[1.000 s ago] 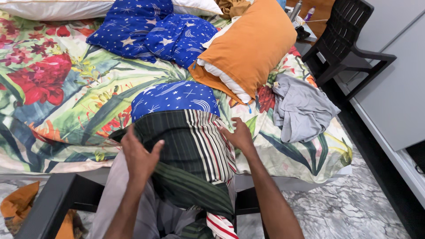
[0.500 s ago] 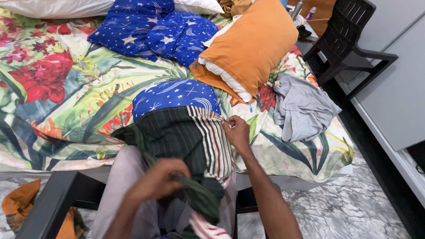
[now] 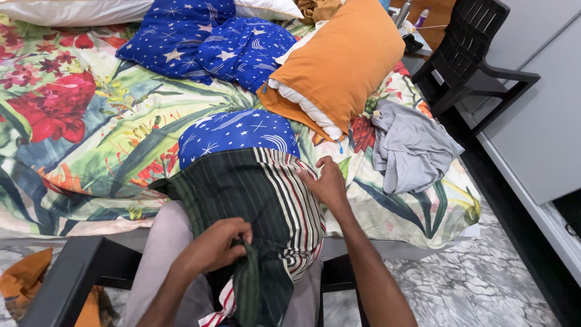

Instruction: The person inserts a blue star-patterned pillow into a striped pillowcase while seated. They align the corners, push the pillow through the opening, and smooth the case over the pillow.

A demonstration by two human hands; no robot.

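View from above of a person's two bare hands working a dark green striped cloth at the near edge of a bed covered in a bright floral sheet. The cloth drapes from the bed edge down over the person's lap, with a panel of cream, red and black stripes on its right side. The left hand is closed around a bunched fold of the cloth low down, fingers curled tight. The right hand lies flat on the cloth's upper right edge, fingers together and pressing it onto the bed. Just beyond the cloth lies a folded blue star-printed fabric, touching it. Farther back sit an orange pillow and a crumpled grey garment. A black plastic chair stands to the right of the bed.
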